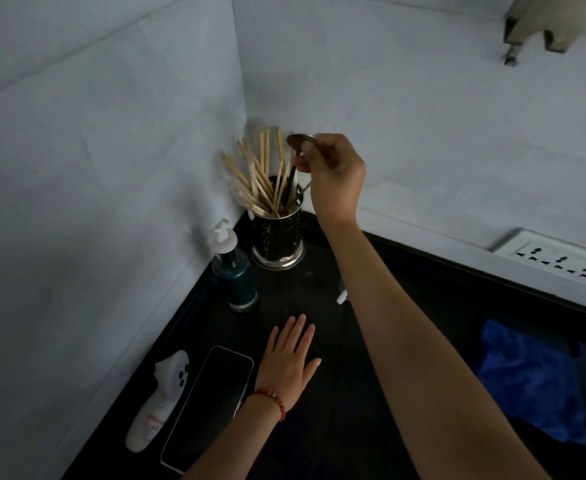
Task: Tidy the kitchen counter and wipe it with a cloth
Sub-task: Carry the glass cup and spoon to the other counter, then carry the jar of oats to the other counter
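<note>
From the head view, a black surface (336,393) runs into a corner of pale, bare walls (94,168), with a white socket strip (558,259) set low on the right wall. In the corner stands a perforated metal holder (277,237) full of wooden chopsticks (260,174). The right hand (333,171) is raised over it, its fingers curled round a dark spoon (300,142) whose handle reaches down into the holder. The left hand (291,358) lies flat and spread on the surface, holding nothing. Just beside the holder stands a teal pump bottle (236,271). A phone (212,400) lies by the left wrist, next to a white ghost-shaped thing (160,400). The blue cloth (534,379) lies crumpled on the surface at the right, well apart from both hands.
</note>
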{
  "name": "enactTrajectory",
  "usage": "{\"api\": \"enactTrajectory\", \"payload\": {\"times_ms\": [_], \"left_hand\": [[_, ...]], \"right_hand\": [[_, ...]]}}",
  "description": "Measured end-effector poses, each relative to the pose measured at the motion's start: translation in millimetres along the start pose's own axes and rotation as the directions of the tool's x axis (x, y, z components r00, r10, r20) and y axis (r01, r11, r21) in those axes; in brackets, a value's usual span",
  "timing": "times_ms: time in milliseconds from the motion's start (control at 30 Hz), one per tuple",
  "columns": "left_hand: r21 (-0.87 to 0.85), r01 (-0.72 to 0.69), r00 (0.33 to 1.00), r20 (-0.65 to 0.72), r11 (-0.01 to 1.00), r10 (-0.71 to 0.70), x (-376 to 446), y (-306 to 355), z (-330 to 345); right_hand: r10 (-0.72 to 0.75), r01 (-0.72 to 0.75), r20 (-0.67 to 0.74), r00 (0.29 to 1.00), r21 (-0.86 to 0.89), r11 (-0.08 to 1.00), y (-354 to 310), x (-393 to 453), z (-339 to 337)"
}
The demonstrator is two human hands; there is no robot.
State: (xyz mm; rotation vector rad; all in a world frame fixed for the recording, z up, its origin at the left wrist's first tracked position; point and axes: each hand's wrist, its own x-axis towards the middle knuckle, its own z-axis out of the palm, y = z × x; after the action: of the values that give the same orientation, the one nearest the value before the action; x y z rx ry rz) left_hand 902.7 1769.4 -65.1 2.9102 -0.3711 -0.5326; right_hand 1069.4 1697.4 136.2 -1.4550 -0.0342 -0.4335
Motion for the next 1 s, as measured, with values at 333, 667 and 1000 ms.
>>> {"api": "enactTrajectory", "payload": {"times_ms": [333, 667, 1000], "left_hand": [[-0.005, -0.019, 1.0, 0.015, 1.0, 0.019, 0, -3, -3], [-0.05, -0.066, 0.997, -0.052, 0.997, 0.064, 1, -5, 1], [-0.122, -0.046, 0.996, -0.077, 0.991, 0.036, -4, 9, -8]], "right_hand": [[0.193, -0.123, 0.079, 0.978, -0.529, 0.84, 54, -19, -4], [0.157, -0.067, 0.09, 0.983, -0.627, 0.776, 37, -60, -53], [0.337, -0.406, -0.256, 0.906, -0.751, 0.521, 33, -188, -198]]}}
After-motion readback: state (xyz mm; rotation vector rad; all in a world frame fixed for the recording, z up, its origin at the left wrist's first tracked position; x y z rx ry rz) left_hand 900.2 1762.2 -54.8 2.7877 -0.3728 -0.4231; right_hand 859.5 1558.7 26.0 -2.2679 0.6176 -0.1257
